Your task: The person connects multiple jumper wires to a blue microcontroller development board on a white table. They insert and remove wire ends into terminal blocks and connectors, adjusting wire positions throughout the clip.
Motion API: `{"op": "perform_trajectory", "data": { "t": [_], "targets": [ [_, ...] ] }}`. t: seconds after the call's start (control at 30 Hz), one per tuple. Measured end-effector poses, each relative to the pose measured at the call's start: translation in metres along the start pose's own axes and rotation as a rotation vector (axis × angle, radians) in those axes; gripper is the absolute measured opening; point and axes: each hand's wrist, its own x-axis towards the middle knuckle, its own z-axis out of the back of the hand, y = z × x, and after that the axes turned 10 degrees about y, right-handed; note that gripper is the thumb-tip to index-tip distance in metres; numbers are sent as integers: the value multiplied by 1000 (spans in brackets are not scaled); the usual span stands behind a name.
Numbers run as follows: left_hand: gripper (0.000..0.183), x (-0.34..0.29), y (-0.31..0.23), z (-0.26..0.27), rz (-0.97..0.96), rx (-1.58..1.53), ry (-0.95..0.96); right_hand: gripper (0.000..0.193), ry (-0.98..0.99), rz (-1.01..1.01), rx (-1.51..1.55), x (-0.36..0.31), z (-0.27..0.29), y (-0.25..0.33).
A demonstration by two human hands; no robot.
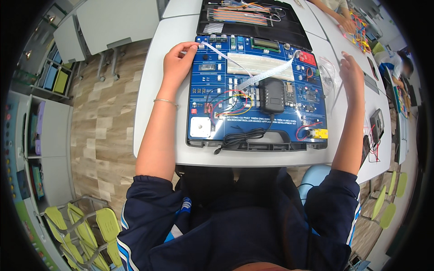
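Note:
An open black case holds a blue electronics kit board (212, 97) in front of me. My left hand (180, 61) is at the board's far left corner, thumb and forefinger pinched at the end of a white ribbon cable (228, 60). That cable runs to the board's middle; a wider flat cable (266, 76) slants to the right side. A black power adapter (272, 95) lies on the board, its cord (244, 137) bundled near the case handle. My right hand (351, 74) is off the board's right side, fingers loosely apart, beside a clear plastic bag (328, 74). I see nothing held in it.
Jumper wires (242, 16) lie in the raised case lid. A white breadboard (253, 67) and a yellow motor (317, 133) are on the board. Dark devices with red wires (376, 128) lie at right. Another person's hand (346, 22) works at far right. Green chairs (86, 230) stand at left.

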Motion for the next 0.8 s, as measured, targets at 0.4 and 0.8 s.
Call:
{"op": "perform_trajectory", "data": {
  "t": [0.4, 0.8],
  "targets": [
    [18, -2, -7, 0, 15, 8, 9, 37, 70, -53, 498, -30, 30, -38],
    [17, -1, -3, 1, 36, -6, 8, 21, 74, -1, 792, -21, 59, -80]
  ]
}}
